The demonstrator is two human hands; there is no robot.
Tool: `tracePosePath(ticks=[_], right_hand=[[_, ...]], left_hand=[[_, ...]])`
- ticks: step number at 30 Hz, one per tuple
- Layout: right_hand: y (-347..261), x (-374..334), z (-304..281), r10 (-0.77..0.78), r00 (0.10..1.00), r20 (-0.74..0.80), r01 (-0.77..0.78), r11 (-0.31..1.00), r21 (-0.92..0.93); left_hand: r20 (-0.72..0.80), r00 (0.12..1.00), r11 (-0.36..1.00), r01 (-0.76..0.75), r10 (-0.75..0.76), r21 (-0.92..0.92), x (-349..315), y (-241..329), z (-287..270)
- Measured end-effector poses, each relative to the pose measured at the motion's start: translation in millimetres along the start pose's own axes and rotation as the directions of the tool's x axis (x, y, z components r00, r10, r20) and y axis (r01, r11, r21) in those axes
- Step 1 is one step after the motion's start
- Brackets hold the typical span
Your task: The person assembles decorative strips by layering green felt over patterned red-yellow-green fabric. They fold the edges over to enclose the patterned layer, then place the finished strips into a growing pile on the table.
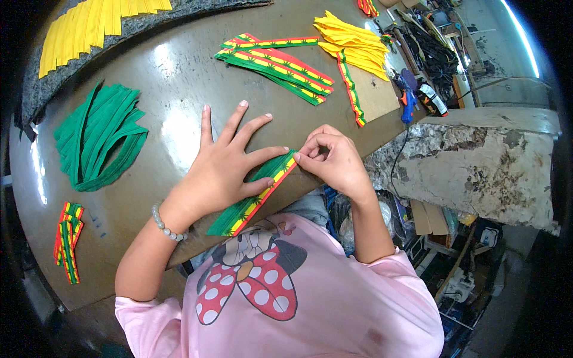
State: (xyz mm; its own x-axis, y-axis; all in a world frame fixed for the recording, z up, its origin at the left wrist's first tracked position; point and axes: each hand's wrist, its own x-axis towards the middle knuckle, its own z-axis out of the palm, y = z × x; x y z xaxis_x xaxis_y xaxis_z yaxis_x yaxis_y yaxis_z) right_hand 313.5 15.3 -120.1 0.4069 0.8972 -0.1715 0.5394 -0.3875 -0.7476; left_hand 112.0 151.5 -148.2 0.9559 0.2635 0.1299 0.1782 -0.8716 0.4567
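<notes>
A green fabric strip (242, 210), edged with a red, yellow and green leaf-patterned ribbon, lies slantwise at the table's near edge. Across its upper part my left hand (224, 164) rests with spread fingers, thumb and forefinger touching the strip. My right hand (335, 160) pinches the strip's far right end between thumb and fingertips; the other fingers are curled. Beyond my hands lies a pile of leaf-patterned ribbon pieces (277, 64). To the left is a bundle of green strips (98, 140).
Yellow strips form one bundle (352, 45) at the back right and another row (98, 30) at the far left. A single ribbon (351, 89) lies on cardboard (376, 98) beside a blue glue gun (408, 101). Short ribbon pieces (70, 241) lie near left. A worn ledge (471, 167) borders the right.
</notes>
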Motion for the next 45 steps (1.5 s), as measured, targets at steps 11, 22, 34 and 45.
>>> tracePosePath(ticks=[11,22,34,45], right_hand=[[0.8,-33.5,19.5,-0.531,0.847,-0.026,0.46,0.756,-0.465],[27.7,-35.2,11.8,-0.62,0.781,0.074,0.481,0.521,-0.705],[15.7,-32.0,13.5,-0.658,0.749,0.078,0.541,0.539,-0.645],[38.9,-17.1,7.5,-0.636,0.769,-0.061,0.442,0.599,-0.668]], left_hand=[[-0.011,1.0,1.0,-0.013,0.013,0.025,-1.0,-1.5,3.7],[0.018,1.0,1.0,0.001,-0.002,0.027,-0.7,1.3,1.4],[-0.025,0.999,0.997,-0.033,0.035,0.076,-1.7,-1.9,6.2],[0.006,1.0,0.995,-0.005,0.005,0.102,0.2,0.9,5.4]])
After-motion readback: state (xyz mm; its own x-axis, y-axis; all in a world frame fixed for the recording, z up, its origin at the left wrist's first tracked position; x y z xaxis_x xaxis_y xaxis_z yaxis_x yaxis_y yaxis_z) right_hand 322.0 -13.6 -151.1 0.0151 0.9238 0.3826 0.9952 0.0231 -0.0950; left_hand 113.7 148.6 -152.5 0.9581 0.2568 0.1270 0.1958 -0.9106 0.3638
